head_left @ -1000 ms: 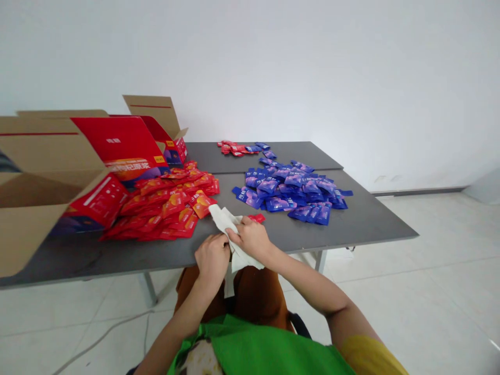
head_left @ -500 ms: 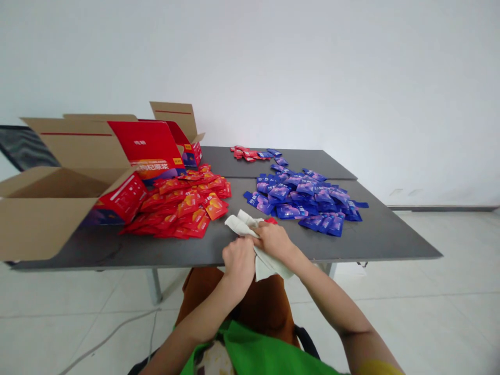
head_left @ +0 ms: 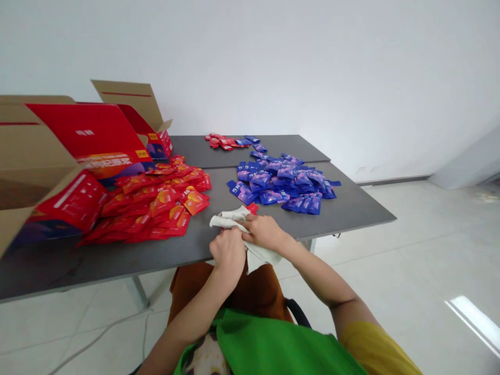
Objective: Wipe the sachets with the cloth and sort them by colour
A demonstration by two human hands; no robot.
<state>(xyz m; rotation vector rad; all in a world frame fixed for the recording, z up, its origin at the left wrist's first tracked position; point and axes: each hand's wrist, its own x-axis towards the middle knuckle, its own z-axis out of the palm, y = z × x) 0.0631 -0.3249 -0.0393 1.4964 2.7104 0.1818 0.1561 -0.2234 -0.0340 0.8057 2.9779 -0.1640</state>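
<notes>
My right hand (head_left: 265,232) is closed on a crumpled white cloth (head_left: 230,217), with part of the cloth hanging below the table's front edge. Close beside it, my left hand (head_left: 228,252) is closed at the cloth's near side. A red sachet (head_left: 252,208) shows only in part, its tip sticking out past the cloth and a sliver of red by my left fingers; the rest is covered. To the left lies a heap of red sachets (head_left: 156,205). Beyond my hands, to the right, is a pile of blue-purple sachets (head_left: 281,182).
Open cardboard cartons with red printed sides (head_left: 105,140) stand on the left of the dark table (head_left: 351,205). A smaller open carton (head_left: 162,146) is behind them. Some red sachets (head_left: 224,141) and a few blue ones lie at the far side. A cable runs across the floor.
The view has turned to the right, so the table and cartons appear further left. Both hands stay together at the cloth, and slightly more of the red sachet's tip shows.
</notes>
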